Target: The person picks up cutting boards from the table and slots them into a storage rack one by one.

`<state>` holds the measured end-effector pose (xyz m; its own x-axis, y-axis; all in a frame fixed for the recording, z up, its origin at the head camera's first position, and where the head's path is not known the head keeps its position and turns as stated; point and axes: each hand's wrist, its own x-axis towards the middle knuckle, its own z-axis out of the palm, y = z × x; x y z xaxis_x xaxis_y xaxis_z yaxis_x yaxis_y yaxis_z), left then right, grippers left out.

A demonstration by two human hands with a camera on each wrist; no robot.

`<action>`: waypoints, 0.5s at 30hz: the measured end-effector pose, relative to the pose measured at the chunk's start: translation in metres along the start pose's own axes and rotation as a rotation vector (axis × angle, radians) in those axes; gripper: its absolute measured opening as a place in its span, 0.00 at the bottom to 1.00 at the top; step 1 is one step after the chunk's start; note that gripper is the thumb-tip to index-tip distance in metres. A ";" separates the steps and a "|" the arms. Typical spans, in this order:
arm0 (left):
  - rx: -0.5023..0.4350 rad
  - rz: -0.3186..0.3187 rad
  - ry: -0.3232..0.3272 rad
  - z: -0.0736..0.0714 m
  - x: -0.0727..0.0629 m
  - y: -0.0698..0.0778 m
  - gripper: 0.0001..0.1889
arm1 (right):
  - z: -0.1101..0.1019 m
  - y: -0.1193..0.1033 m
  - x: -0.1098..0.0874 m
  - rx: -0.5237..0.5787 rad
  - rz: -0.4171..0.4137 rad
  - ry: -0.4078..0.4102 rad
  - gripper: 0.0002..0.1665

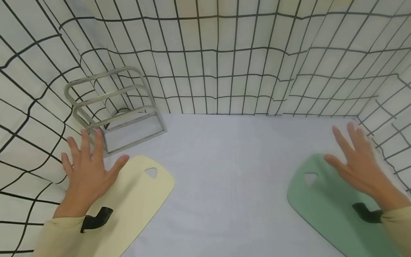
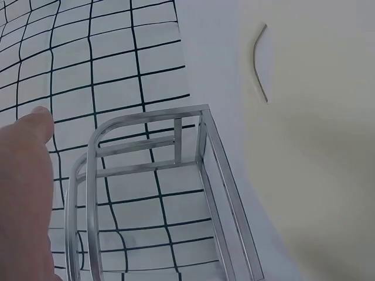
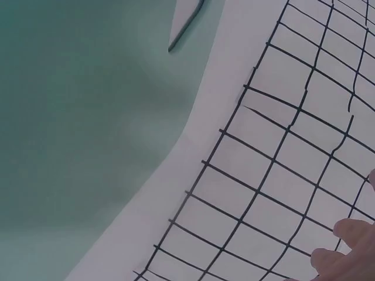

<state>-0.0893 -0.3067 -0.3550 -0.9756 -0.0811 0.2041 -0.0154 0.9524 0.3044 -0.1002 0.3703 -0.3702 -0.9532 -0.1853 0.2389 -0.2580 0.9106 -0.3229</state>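
My left hand [image 1: 86, 175] hovers with fingers spread over the cream cutting board [image 1: 144, 200], which lies flat at the left and has a triangular hole near its far end. Just beyond the fingertips stands a silver metal rack [image 1: 110, 94] of bent bars, seen closer in the left wrist view with part of the thumb or a finger at the side. Over the green cutting board [image 1: 324, 210] at the right, my right hand [image 1: 359, 164] is held with its fingers extended. Neither hand holds anything. The near ends of both boards run out of the head view.
A white tabletop [image 1: 224, 171] spreads between the two boards. White cloth with a black grid pattern [image 1: 208, 64] hangs at the back and along both sides. A black wrist mount [image 1: 97, 218] sits at the left sleeve, another [image 1: 367, 213] at the right.
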 end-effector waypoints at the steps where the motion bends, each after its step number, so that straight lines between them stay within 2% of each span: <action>1: -0.010 0.000 0.009 0.000 0.001 0.000 0.53 | 0.000 -0.002 0.001 0.011 -0.002 0.000 0.47; 11: -0.083 -0.011 0.049 0.001 0.007 -0.001 0.55 | 0.007 -0.016 0.013 0.094 0.029 -0.001 0.49; 15: -0.130 -0.005 0.087 0.005 0.009 -0.001 0.55 | 0.011 -0.022 0.019 0.126 0.030 0.007 0.49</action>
<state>-0.0991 -0.3073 -0.3581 -0.9529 -0.1159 0.2804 0.0139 0.9065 0.4220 -0.1140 0.3427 -0.3683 -0.9598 -0.1553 0.2339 -0.2474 0.8618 -0.4428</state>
